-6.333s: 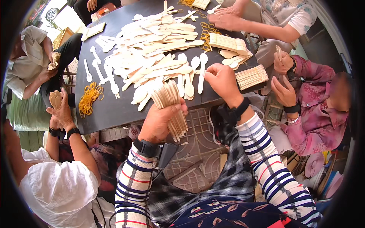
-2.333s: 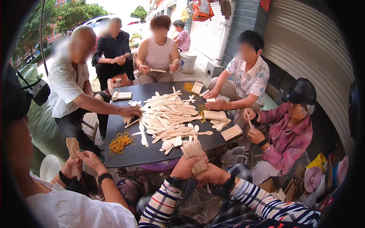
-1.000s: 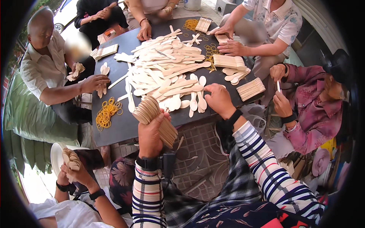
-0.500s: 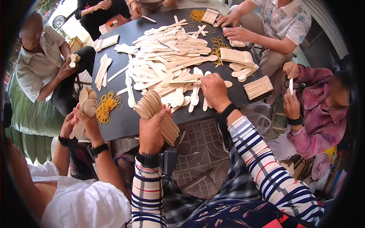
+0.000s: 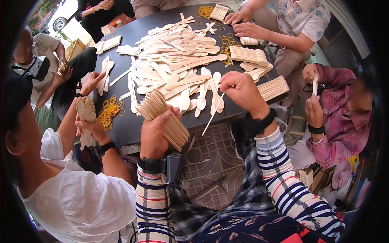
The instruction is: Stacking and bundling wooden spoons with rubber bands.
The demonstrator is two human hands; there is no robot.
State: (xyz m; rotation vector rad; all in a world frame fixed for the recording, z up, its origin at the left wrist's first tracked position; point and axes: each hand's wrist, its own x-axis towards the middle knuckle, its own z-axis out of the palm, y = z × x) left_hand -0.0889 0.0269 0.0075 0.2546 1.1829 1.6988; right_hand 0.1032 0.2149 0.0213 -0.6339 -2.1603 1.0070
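My left hand (image 5: 152,138) is wrapped round a thick stack of wooden spoons (image 5: 153,106), their rounded ends up and to the left, handles slanting down to the right. Over the near right edge of the table, my right hand (image 5: 245,94) pinches a single wooden spoon (image 5: 212,115), seen nearly edge-on and hanging down past the table edge. A gap lies between this spoon and the stack. Just beyond both hands spreads a large loose pile of wooden spoons (image 5: 174,60), some with their bowls toward me.
On the dark table (image 5: 125,133) lie yellow rubber bands (image 5: 110,113) at left and neat spoon stacks (image 5: 249,54) at right. A co-worker's hand (image 5: 91,131) close on my left holds a spoon bunch. Other people sit round the table; one at right holds a spoon (image 5: 315,85).
My right hand has drawn back from the pile to the right, bringing a spoon with it. My left hand keeps its stack, tilted slightly. The co-worker at left now reaches over the table.
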